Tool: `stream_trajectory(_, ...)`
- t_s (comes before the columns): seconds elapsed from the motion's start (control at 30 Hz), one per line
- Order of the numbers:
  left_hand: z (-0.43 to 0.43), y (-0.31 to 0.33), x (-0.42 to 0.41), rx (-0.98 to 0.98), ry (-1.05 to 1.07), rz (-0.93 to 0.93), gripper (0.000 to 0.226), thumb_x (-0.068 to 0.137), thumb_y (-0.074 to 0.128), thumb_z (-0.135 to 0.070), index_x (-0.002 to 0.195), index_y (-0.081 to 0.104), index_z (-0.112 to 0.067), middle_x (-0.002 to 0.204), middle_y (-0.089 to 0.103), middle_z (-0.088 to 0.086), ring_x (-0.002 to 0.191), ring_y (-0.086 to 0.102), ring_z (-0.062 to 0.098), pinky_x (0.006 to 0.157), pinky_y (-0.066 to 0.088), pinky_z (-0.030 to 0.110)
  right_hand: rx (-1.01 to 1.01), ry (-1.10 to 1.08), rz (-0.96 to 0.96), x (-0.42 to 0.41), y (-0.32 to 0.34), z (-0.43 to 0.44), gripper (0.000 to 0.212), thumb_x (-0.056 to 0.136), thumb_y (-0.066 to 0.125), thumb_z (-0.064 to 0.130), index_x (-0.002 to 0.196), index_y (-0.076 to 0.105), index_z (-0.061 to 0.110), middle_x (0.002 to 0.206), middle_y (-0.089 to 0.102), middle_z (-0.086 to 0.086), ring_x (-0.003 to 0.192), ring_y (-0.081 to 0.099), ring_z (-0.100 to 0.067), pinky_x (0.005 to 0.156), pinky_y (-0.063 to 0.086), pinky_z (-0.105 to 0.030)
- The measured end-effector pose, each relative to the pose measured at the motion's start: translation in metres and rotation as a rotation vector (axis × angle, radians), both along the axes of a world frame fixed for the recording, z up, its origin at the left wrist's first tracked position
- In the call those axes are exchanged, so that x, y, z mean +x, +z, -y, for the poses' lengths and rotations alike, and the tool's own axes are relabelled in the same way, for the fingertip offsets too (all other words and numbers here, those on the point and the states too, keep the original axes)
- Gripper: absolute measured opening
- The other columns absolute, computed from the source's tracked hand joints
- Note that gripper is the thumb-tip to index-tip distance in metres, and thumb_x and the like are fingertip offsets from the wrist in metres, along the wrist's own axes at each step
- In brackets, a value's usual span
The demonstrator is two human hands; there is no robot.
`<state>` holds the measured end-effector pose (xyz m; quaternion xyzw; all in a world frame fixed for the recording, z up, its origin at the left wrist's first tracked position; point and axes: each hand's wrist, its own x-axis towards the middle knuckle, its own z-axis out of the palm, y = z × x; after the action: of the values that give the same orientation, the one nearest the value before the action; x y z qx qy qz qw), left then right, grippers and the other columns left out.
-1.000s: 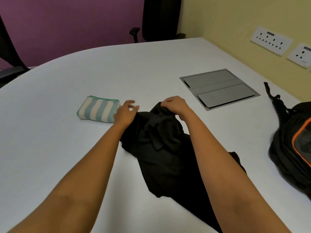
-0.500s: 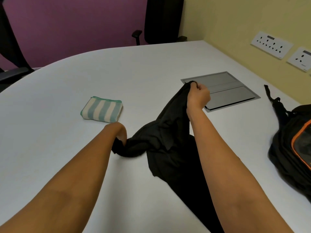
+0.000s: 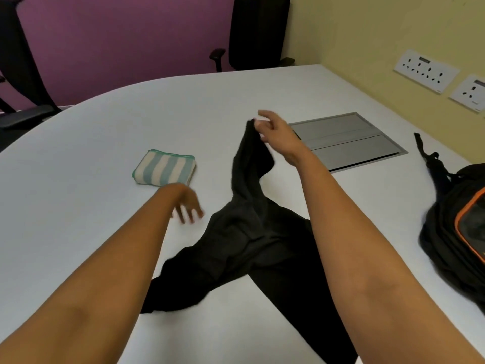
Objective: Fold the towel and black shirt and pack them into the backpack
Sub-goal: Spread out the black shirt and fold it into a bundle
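The black shirt lies crumpled on the white table between my forearms, one end lifted up. My right hand pinches that raised end with thumb and fingertips, the other fingers spread. My left hand hovers just left of the shirt, fingers apart and blurred, holding nothing. The striped green-and-cream towel sits folded into a small square, just beyond my left hand. The black backpack with orange trim lies at the right edge, partly cut off by the frame.
A grey metal cable hatch is set into the table behind my right hand. Wall sockets line the yellow wall at the right. Black office chairs stand at the far side and at the left.
My left hand has let go of the shirt and moved up and away, fingers opening. My right hand keeps the shirt's end raised, with its grip loosened to a pinch.
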<state>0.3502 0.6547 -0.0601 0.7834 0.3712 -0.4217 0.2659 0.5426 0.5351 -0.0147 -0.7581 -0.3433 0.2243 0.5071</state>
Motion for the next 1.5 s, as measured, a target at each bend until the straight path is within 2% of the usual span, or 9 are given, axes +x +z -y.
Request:
stream_trajectory(0.13, 0.005, 0.000, 0.026, 0.033, 0.166, 0.592, 0.039, 0.099, 0.041, -0.038, 0.121, 0.057, -0.010, 0.120, 0.063, 0.008, 0.104, 0.060, 0.025, 0.090, 0.042, 0.036, 0.056, -0.109, 0.008, -0.002, -0.032, 0.020, 0.035, 0.098, 0.048, 0.018, 0.133, 0.047, 0.015, 0.130, 0.055, -0.004, 0.108, 0.053, -0.009, 0.085, 0.044, -0.010)
stream_trajectory(0.23, 0.024, -0.019, 0.032, 0.130, 0.133, 0.797, 0.038, 0.094, 0.049, -0.044, 0.121, 0.057, -0.018, 0.122, 0.061, 0.006, 0.109, 0.057, 0.022, 0.094, 0.045, 0.034, -0.030, -0.216, 0.105, -0.006, -0.071, 0.053, 0.032, 0.098, 0.047, 0.014, 0.130, 0.049, 0.013, 0.127, 0.056, -0.005, 0.108, 0.054, -0.014, 0.086, 0.040, -0.014)
stream_trajectory(0.43, 0.071, -0.079, 0.020, 0.254, 0.061, 0.612, 0.092, 0.076, 0.065, -0.060, 0.147, 0.020, -0.023, 0.148, 0.032, 0.008, 0.131, 0.041, 0.031, 0.106, 0.038, 0.049, -0.447, -0.430, 0.405, -0.042, -0.159, 0.131, 0.038, 0.098, 0.046, 0.029, 0.134, 0.047, 0.017, 0.138, 0.050, -0.002, 0.128, 0.045, -0.021, 0.106, 0.034, -0.037)
stream_trajectory(0.6, 0.081, -0.104, 0.004, 0.312, 0.257, 0.735, 0.035, 0.095, 0.050, -0.025, 0.129, 0.051, -0.014, 0.128, 0.056, 0.011, 0.115, 0.055, 0.030, 0.096, 0.043, 0.040, -0.430, -0.563, 0.549, -0.087, -0.185, 0.167, 0.033, 0.097, 0.044, 0.036, 0.121, 0.056, 0.016, 0.123, 0.059, -0.002, 0.117, 0.053, -0.019, 0.103, 0.038, -0.036)
stream_trajectory(0.87, 0.017, -0.060, -0.010, -0.446, 0.568, 0.585, 0.036, 0.089, 0.064, -0.016, 0.123, 0.059, -0.006, 0.123, 0.058, 0.006, 0.114, 0.052, 0.022, 0.094, 0.042, 0.030, -0.739, -0.188, 0.561, -0.074, -0.198, 0.221, 0.044, 0.101, 0.026, 0.042, 0.142, 0.036, 0.029, 0.155, 0.024, 0.011, 0.146, 0.012, -0.008, 0.119, 0.006, -0.036)
stream_trajectory(1.13, -0.044, -0.048, -0.009, 0.181, 1.160, 0.972, 0.034, 0.096, 0.048, -0.008, 0.128, 0.054, 0.001, 0.130, 0.051, 0.015, 0.105, 0.052, 0.028, 0.098, 0.042, 0.032, -1.066, -0.109, 0.456, -0.020, -0.179, 0.251, 0.046, 0.103, 0.018, 0.037, 0.148, 0.013, 0.039, 0.158, -0.007, 0.017, 0.147, -0.005, -0.013, 0.118, 0.003, -0.050)
stream_trajectory(1.23, -0.046, -0.047, -0.001, 0.403, 1.037, 1.085, 0.031, 0.099, 0.044, -0.010, 0.126, 0.058, -0.004, 0.129, 0.057, 0.015, 0.118, 0.053, 0.031, 0.104, 0.039, 0.033, -1.118, -0.140, 0.500, -0.002, -0.168, 0.235, 0.047, 0.103, 0.025, 0.026, 0.148, 0.018, 0.035, 0.160, -0.005, 0.009, 0.148, -0.004, -0.021, 0.118, 0.004, -0.049)
stream_trajectory(1.33, -0.038, -0.052, 0.007, 0.504, 0.857, 1.127, 0.029, 0.097, 0.046, -0.009, 0.125, 0.055, -0.007, 0.129, 0.054, 0.013, 0.118, 0.053, 0.030, 0.104, 0.040, 0.035, -0.949, -0.330, 0.593, -0.007, -0.162, 0.218, 0.044, 0.099, 0.036, 0.018, 0.143, 0.036, 0.026, 0.158, 0.019, -0.001, 0.145, 0.016, -0.027, 0.116, 0.017, -0.044)
stream_trajectory(1.5, 0.015, -0.079, 0.003, 0.569, 0.347, 1.164, 0.029, 0.091, 0.057, -0.017, 0.120, 0.057, -0.013, 0.126, 0.055, 0.009, 0.117, 0.052, 0.027, 0.102, 0.041, 0.042, -0.714, -0.470, 0.699, -0.054, -0.181, 0.213, 0.028, 0.097, 0.047, 0.022, 0.122, 0.058, 0.013, 0.124, 0.057, -0.010, 0.109, 0.055, -0.028, 0.088, 0.046, -0.039)
